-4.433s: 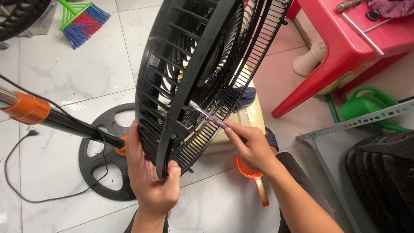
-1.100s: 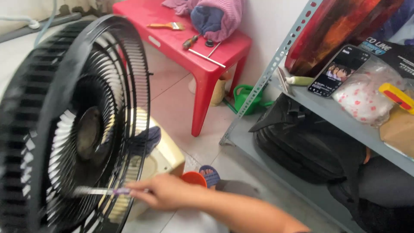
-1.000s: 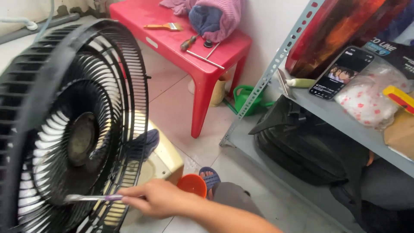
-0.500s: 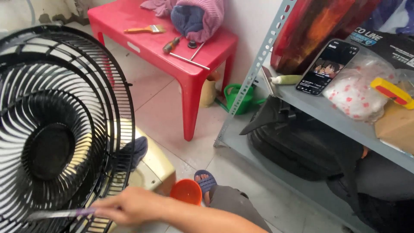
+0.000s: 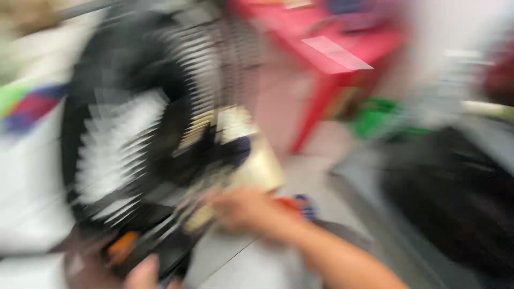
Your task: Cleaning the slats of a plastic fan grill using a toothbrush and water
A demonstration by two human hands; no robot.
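Heavy motion blur. Right hand (image 5: 243,210) at the lower rim of the black fan guard (image 5: 123,134), which fills the left half; grip can't be told. Left hand (image 5: 142,273) at the bottom edge under the guard, grip unclear too. Red plastic table (image 5: 332,51) behind, green object (image 5: 375,115) under it, dark bag (image 5: 450,192) right.

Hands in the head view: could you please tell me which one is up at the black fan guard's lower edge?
The right hand, reaching in from the right; the left hand sits at the frame's bottom.
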